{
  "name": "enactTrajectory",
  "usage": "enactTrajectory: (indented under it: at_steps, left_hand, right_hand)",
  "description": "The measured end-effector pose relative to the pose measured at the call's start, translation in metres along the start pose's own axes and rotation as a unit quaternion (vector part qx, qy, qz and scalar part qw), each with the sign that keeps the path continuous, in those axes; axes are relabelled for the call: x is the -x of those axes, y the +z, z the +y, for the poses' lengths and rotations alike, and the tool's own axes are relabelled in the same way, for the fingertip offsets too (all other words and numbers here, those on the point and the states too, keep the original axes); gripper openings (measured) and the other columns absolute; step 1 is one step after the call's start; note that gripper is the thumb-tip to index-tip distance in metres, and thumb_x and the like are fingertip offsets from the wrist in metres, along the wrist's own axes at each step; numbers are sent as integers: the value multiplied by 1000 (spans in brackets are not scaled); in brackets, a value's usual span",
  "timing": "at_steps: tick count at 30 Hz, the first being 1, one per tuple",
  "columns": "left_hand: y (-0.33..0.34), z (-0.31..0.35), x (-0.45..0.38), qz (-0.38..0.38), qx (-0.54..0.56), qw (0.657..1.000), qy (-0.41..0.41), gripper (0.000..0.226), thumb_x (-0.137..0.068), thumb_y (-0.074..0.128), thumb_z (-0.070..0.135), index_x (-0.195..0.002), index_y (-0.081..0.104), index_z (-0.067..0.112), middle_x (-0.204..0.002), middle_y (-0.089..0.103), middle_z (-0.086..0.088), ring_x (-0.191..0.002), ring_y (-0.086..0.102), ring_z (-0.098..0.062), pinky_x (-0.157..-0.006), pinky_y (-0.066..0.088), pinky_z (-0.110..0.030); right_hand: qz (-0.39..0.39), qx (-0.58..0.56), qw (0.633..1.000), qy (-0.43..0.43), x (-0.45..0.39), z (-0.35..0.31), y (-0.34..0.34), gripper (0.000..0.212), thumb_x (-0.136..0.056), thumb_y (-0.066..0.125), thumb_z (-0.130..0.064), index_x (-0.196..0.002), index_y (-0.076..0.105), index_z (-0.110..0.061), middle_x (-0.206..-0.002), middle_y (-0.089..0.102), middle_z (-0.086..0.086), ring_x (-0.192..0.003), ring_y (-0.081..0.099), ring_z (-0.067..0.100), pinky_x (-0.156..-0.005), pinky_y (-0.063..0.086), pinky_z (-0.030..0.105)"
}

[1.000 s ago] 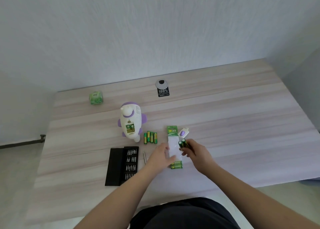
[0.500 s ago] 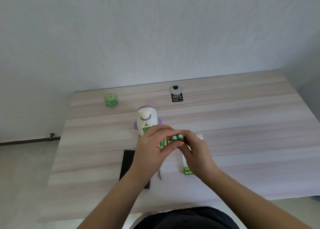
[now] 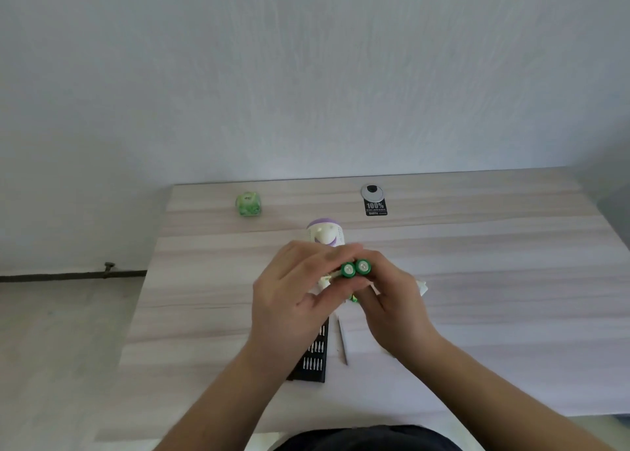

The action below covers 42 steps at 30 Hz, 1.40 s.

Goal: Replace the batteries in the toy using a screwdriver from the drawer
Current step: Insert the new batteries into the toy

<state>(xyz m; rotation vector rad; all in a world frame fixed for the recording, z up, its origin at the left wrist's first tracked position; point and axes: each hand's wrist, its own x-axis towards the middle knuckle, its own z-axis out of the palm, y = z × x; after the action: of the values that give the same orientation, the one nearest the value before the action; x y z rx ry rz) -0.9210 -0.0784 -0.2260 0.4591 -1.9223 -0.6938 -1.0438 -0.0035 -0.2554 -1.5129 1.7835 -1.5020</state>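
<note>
Nearest the front edge of the table (image 3: 511, 331), a black screwdriver bit case (image 3: 315, 358) lies partly under the left forearm, and a slim screwdriver (image 3: 342, 343) lies just beside it on its right, its long axis running roughly front to back.

Above these, both hands are now raised together over the middle of the table. A second ago the right hand (image 3: 392, 300) held the pair of green batteries (image 3: 356, 268) low over the white battery pack while the left hand (image 3: 293, 297) rested on that pack; since then the left hand has come up to meet the pair. The left fingers are curled round the batteries from the left and the right fingers pinch them from the right and below. The pair lies side by side, end caps facing the camera, so the long axes run away from the viewer toward the toy. This suggests fresh cells are free of the pack and being readied for loading.

Behind the hands, the white and purple toy (image 3: 325, 234) lies mostly hidden, its purple end toward the far edge. Its battery bay is not visible.

Farther back, a green cube (image 3: 249, 204) sits near the far left corner and a black label (image 3: 375, 208) below a grey cable grommet (image 3: 372, 191) near the far edge.
</note>
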Motion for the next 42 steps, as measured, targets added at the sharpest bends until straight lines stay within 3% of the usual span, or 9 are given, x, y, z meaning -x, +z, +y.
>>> enactTrajectory:
  at_steps: [3, 7, 12, 18, 21, 24, 27, 34, 42]
  left_hand:
    - [-11, -7, 1, -4, 28, 999, 21, 25, -83, 76, 14, -107, 69, 16, -96, 64, 5, -83, 66, -19, -72, 53, -35]
    - [-24, -14, -2, -10, 34, 999, -2, 16, -84, 74, 15, -100, 74, 15, -93, 66, 0, -83, 66, -14, -73, 54, -29]
    - [-34, -19, -12, -31, 82, 983, -162, 10, -80, 75, 21, -90, 76, 23, -86, 70, 11, -79, 67, -9, -72, 53, -20]
    - [-31, -21, -19, -30, 222, 873, -433, 6, -79, 76, 15, -76, 76, 21, -75, 72, -5, -71, 67, -16, -72, 56, -31]
    - [-27, -26, -19, -27, 289, 805, -518, 5, -78, 75, 14, -73, 74, 13, -73, 70, -10, -69, 63, -19, -73, 55, -32]
    - [-25, -29, -19, -35, 296, 782, -547, 6, -77, 75, 18, -74, 74, 13, -77, 71, -10, -71, 64, -19, -71, 55, -27]
    - [-21, -31, -17, -25, 305, 758, -576, 8, -76, 75, 18, -69, 74, 16, -77, 71, -9, -72, 63, -19, -72, 54, -29]
    - [-14, -35, -16, -15, 298, 773, -560, 6, -77, 75, 16, -79, 73, 11, -78, 72, -8, -72, 65, -16, -73, 53, -30]
    - [-22, -43, -8, -119, 188, 889, -399, 14, -80, 74, 5, -90, 76, 15, -87, 75, 1, -85, 70, -13, -78, 54, -20]
  right_hand:
    - [-3, 24, 1000, 7, -2, -8, 8, 14, -89, 46, -39, -102, 51, -41, -83, 64, -18, -75, 63, 5, -67, 54, 32]
    - [-34, 38, 999, 15, -6, -19, 15, 12, -88, 51, -41, -99, 54, -38, -76, 62, -27, -73, 61, -7, -65, 48, 15]
    - [-45, 4, 998, 49, -5, -22, 19, 12, -78, 66, -35, -90, 65, -35, -75, 69, -18, -71, 65, -4, -67, 44, 6]
    - [-40, -121, 975, 184, -6, -29, 24, 4, -83, 69, -17, -79, 71, -16, -65, 72, 5, -56, 67, 14, -60, 50, 17]
    - [-58, -123, 965, 225, -10, -31, 27, 32, -95, 50, -27, -81, 70, -6, -68, 73, 8, -56, 68, 17, -57, 49, 17]
    - [-44, -178, 945, 269, -13, -34, 28, 66, -87, 33, -50, -87, 67, 6, -68, 72, 15, -58, 68, 27, -56, 50, 22]
    - [-41, -217, 929, 296, -14, -37, 26, 74, -86, 30, -53, -91, 65, 11, -70, 70, 22, -58, 67, 29, -55, 50, 23]
    - [-43, -209, 929, 303, -14, -30, 22, 58, -95, 34, -42, -91, 66, 7, -73, 72, 18, -62, 69, 29, -57, 52, 24]
    - [-97, -74, 955, 271, -7, -10, 18, 17, -96, 55, -21, -91, 71, -24, -78, 72, -10, -76, 65, -4, -69, 44, 5]
